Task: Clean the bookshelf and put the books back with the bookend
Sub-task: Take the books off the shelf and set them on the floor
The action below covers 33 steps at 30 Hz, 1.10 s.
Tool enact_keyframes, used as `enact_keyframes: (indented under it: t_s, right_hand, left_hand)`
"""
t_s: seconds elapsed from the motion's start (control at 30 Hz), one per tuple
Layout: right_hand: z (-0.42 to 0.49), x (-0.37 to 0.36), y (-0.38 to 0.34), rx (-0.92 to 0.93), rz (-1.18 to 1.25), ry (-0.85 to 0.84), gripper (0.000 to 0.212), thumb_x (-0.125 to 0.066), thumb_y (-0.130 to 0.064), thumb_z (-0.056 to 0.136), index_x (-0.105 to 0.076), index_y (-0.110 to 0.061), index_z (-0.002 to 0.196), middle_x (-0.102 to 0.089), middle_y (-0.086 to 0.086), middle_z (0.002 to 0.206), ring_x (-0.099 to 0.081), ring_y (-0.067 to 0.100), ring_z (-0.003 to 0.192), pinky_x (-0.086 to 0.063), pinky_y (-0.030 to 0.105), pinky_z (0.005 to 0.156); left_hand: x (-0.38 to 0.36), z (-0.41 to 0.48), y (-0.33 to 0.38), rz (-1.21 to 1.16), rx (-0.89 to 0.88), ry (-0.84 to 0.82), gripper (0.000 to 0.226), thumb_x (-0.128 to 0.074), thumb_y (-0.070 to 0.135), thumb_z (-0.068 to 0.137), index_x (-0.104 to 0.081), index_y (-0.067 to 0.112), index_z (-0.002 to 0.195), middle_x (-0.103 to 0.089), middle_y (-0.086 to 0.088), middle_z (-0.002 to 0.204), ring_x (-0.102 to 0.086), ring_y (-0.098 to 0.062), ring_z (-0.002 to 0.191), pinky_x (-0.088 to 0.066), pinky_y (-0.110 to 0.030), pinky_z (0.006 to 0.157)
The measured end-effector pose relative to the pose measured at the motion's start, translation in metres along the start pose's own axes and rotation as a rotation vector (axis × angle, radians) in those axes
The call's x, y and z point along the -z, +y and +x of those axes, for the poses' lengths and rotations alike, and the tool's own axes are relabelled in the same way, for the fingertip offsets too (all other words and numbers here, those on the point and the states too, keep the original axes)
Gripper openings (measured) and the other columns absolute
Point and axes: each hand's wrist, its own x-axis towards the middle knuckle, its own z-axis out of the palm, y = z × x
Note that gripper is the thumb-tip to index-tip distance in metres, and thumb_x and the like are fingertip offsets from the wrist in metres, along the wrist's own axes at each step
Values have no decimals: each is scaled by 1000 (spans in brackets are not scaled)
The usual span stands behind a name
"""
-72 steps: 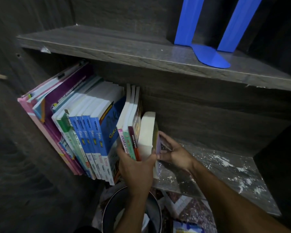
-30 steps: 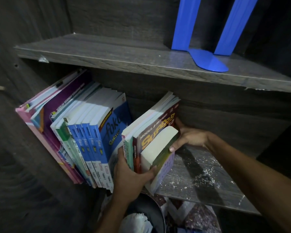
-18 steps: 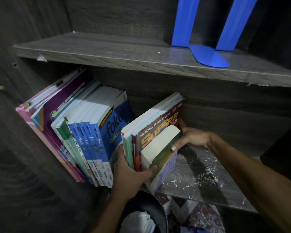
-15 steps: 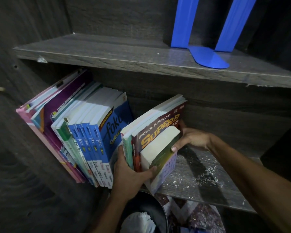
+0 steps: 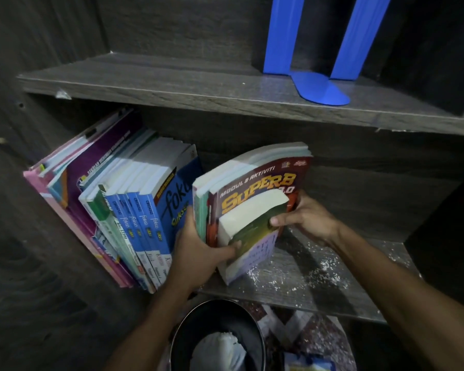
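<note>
A row of books leans against the left wall on the lower shelf. Beside it, the left hand grips a right-tilted stack of books, whose far side the right hand grasps. The blue bookend stands on the upper shelf, above right.
</note>
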Motion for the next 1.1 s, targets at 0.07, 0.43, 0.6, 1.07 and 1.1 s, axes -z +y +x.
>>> enact_keyframes:
  t_s: [0.07, 0.43, 0.6, 1.07, 1.1]
  right_hand:
    - [-12, -1, -7, 54, 37, 63, 67, -79, 2, 67, -51, -5, 128, -72, 8, 116, -70, 19, 106, -58, 27, 81]
    - [-83, 3, 17, 189, 101, 537, 84, -86, -4, 60, -45, -20, 132, -67, 3, 124, -68, 23, 110, -55, 50, 90]
    - [-98, 1, 39, 104, 154, 586, 84, -86, -6, 60, -44, -21, 132, -68, 3, 121, -69, 22, 107, -55, 53, 91]
    - [-101, -8, 50, 30, 114, 605, 86, -84, -1, 66, -36, -23, 134, -65, -1, 121, -68, 15, 105, -57, 42, 89]
    - [-101, -8, 49, 37, 115, 607, 87, -84, -1, 66, -36, -22, 135, -65, -1, 122, -68, 15, 106, -57, 45, 91]
  left_hand:
    - [7, 9, 17, 35, -35, -68, 92, -91, 18, 60, -37, 36, 131, -60, 15, 111, -58, -3, 104, -54, -34, 84]
    - [-13, 37, 44, 96, -129, -410, 82, -90, 15, 63, -41, 34, 126, -63, 15, 114, -62, -1, 105, -54, -22, 86]
    - [-32, 35, 37, 88, -103, -511, 85, -88, 7, 66, -40, 33, 131, -64, 20, 108, -62, 14, 94, -51, -9, 75]
    - [-47, 28, 20, 137, -6, -415, 89, -93, 30, 56, -42, 31, 129, -66, 6, 116, -64, -12, 107, -56, -44, 91]
    - [-47, 27, 21, 142, -12, -405, 88, -93, 31, 56, -43, 30, 128, -66, 7, 116, -64, -12, 106, -56, -43, 92]
